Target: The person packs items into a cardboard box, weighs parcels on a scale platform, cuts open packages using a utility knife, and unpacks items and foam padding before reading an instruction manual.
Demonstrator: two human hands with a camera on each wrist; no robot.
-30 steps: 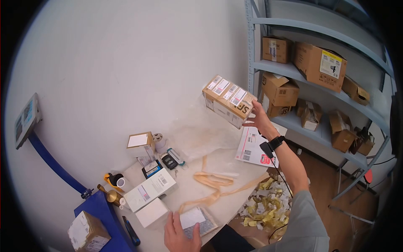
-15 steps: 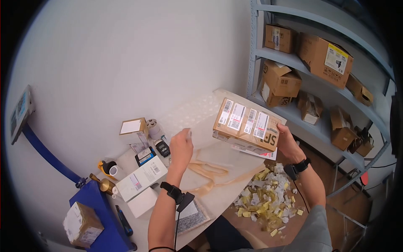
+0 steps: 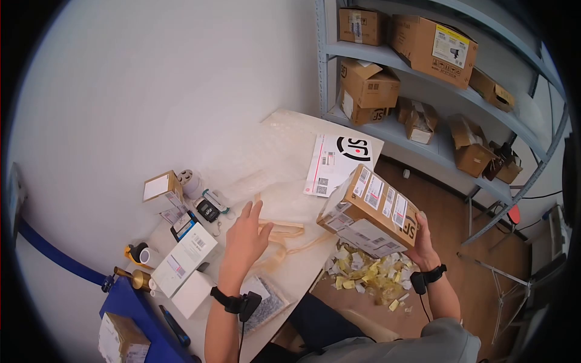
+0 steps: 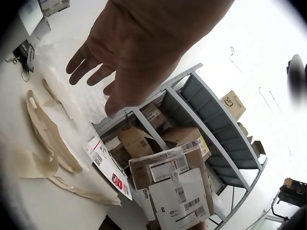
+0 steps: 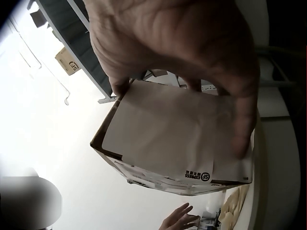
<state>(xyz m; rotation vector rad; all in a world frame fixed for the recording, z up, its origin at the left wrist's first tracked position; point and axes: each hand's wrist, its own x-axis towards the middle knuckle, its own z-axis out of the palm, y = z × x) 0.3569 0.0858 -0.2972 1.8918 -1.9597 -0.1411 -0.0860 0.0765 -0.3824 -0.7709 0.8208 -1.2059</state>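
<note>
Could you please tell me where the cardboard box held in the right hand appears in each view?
Head: right of centre, the box is in the right hand's grip, its row of labels facing up.
Left wrist: at the bottom, just right of centre, with a labelled side towards the camera.
Right wrist: in the middle, beneath the hand.
Shared landmark: the metal shelving, upper right, right of centre and upper left respectively.

Gripping SF Express-marked cardboard box (image 5: pixel 168 129) with right hand (image 5: pixel 177 43) across its paper-covered end. Holding left hand (image 5: pixel 176 221) well apart from it, with fingers extended.
</note>
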